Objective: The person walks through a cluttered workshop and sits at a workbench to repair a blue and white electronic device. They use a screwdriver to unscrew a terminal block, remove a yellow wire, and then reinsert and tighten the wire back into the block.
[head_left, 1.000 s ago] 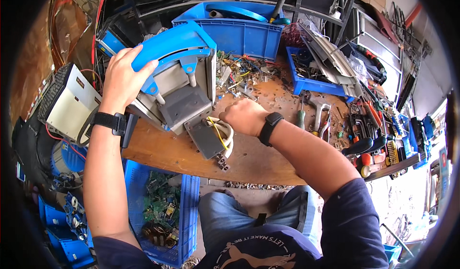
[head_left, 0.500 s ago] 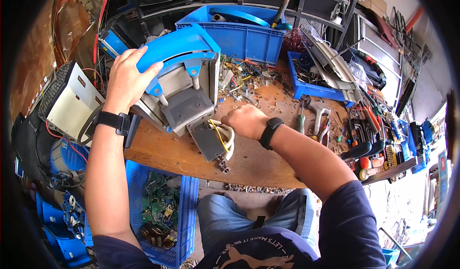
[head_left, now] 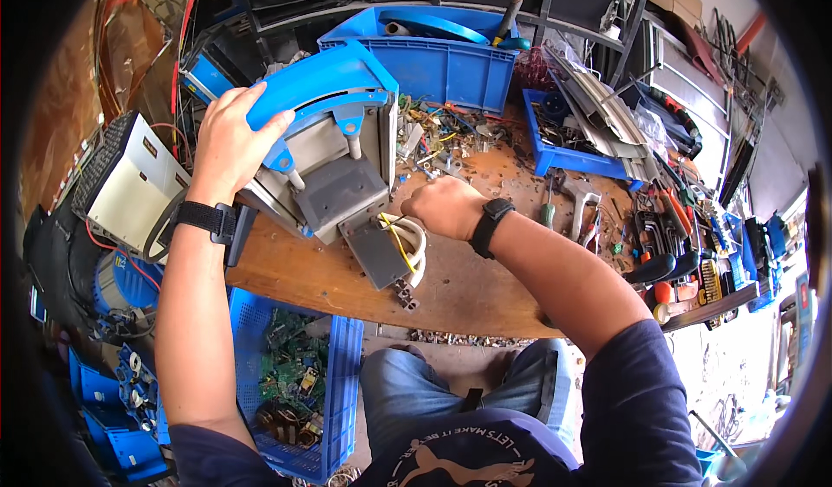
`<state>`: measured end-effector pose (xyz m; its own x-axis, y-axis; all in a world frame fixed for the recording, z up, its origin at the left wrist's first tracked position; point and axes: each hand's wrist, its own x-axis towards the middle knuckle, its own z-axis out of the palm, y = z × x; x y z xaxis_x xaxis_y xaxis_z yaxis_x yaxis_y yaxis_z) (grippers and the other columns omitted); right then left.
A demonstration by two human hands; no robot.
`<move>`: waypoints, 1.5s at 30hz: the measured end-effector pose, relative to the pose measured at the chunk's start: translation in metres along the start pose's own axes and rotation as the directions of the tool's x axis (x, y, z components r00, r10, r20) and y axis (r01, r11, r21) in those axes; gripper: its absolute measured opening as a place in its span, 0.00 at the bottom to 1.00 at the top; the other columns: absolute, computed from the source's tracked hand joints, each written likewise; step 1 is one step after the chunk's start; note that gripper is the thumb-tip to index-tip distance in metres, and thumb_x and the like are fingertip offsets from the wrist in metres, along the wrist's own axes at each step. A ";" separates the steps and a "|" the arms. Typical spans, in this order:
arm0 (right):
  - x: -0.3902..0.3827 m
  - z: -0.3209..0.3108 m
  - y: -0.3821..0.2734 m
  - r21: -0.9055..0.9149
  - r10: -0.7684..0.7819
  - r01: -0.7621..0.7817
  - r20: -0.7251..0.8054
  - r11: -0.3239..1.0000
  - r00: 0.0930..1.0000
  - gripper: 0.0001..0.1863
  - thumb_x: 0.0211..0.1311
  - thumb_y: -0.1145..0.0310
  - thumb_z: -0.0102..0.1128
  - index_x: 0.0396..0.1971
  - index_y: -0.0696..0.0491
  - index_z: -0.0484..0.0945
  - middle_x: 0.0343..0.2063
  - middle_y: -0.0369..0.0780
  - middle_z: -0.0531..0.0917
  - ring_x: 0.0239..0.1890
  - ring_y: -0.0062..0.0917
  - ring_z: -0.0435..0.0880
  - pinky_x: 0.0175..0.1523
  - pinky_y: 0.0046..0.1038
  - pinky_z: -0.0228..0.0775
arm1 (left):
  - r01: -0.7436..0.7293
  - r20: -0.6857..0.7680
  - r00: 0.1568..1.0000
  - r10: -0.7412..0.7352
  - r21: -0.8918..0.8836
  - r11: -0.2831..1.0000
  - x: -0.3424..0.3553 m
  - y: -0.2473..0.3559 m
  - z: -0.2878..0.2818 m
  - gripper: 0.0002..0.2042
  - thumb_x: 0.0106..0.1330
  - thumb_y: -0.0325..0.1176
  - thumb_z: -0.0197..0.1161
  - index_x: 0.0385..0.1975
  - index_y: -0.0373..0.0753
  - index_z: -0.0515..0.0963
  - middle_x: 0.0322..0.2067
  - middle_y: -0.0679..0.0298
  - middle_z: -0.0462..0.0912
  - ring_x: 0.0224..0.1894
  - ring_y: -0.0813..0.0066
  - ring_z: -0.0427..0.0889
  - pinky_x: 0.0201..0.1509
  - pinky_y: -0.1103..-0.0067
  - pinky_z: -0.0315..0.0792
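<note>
A grey metal machine casing with a curved blue cover stands tilted on the wooden workbench. My left hand grips the cover's left end, thumb at its front edge and fingers over the top. At the casing's near side is a flat dark grey box. Thick white cables and a yellow wire loop out beside it. A small brown terminal block lies at their lower end. My right hand is closed just above the cables; what its fingers hold, if anything, is hidden.
Scrap bits litter the bench behind my right hand, before a blue bin. Hand tools lie at the right, near a blue tray. Below the bench's left edge stands a blue crate of circuit boards. A cream machine stands far left.
My right hand has shifted slightly up and away from the cables. The left hand and the casing have stayed in place.
</note>
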<state>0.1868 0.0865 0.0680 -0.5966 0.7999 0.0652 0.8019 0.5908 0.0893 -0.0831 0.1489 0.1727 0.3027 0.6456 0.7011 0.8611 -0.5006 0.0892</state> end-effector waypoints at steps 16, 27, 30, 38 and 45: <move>0.025 -0.009 0.025 0.475 0.209 -0.324 0.279 0.818 0.937 0.22 0.47 0.54 0.69 0.35 0.58 0.81 0.33 0.48 0.83 0.38 0.40 0.81 0.43 0.36 0.72 | 0.024 0.050 0.998 -0.024 0.005 1.000 0.000 0.007 -0.004 0.30 0.54 0.46 0.66 0.51 0.30 0.73 0.50 0.51 0.74 0.54 0.56 0.70 0.59 0.69 0.63; 0.033 -0.080 -0.069 0.023 0.120 -0.121 0.021 0.992 0.993 0.06 0.47 0.72 0.58 0.23 0.55 0.83 0.25 0.46 0.83 0.31 0.37 0.84 0.36 0.34 0.77 | -0.007 -0.050 0.999 0.008 0.026 1.000 -0.002 -0.001 -0.001 0.31 0.50 0.51 0.68 0.47 0.31 0.76 0.45 0.51 0.77 0.49 0.55 0.74 0.55 0.69 0.67; 0.027 -0.082 -0.089 -0.052 0.015 -0.011 0.067 0.999 0.998 0.06 0.48 0.72 0.58 0.23 0.54 0.83 0.27 0.44 0.84 0.34 0.35 0.85 0.36 0.32 0.77 | 0.023 0.021 1.000 -0.023 0.008 1.000 -0.002 0.008 -0.003 0.31 0.52 0.48 0.68 0.51 0.31 0.74 0.49 0.52 0.75 0.53 0.56 0.71 0.58 0.69 0.65; 0.037 -0.072 -0.108 0.154 0.039 -0.043 0.028 0.987 0.999 0.05 0.47 0.74 0.57 0.23 0.55 0.82 0.26 0.47 0.83 0.33 0.39 0.84 0.35 0.34 0.77 | 0.021 0.020 1.000 -0.021 -0.002 1.000 -0.001 0.003 -0.002 0.30 0.52 0.47 0.68 0.51 0.31 0.74 0.48 0.52 0.75 0.53 0.56 0.71 0.58 0.69 0.65; 0.045 -0.054 -0.092 0.134 -0.072 0.084 -0.096 0.987 0.993 0.07 0.46 0.72 0.54 0.22 0.57 0.81 0.25 0.49 0.83 0.30 0.42 0.83 0.36 0.37 0.76 | 0.030 0.035 0.999 -0.030 0.001 1.000 0.000 0.000 0.000 0.30 0.53 0.47 0.67 0.51 0.31 0.73 0.49 0.51 0.75 0.53 0.56 0.71 0.59 0.70 0.64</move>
<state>0.0841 0.0623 0.1163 -0.6530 0.7415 0.1538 0.7457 0.6650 -0.0399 -0.0832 0.1486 0.1729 0.2903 0.6801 0.6731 0.8702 -0.4802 0.1099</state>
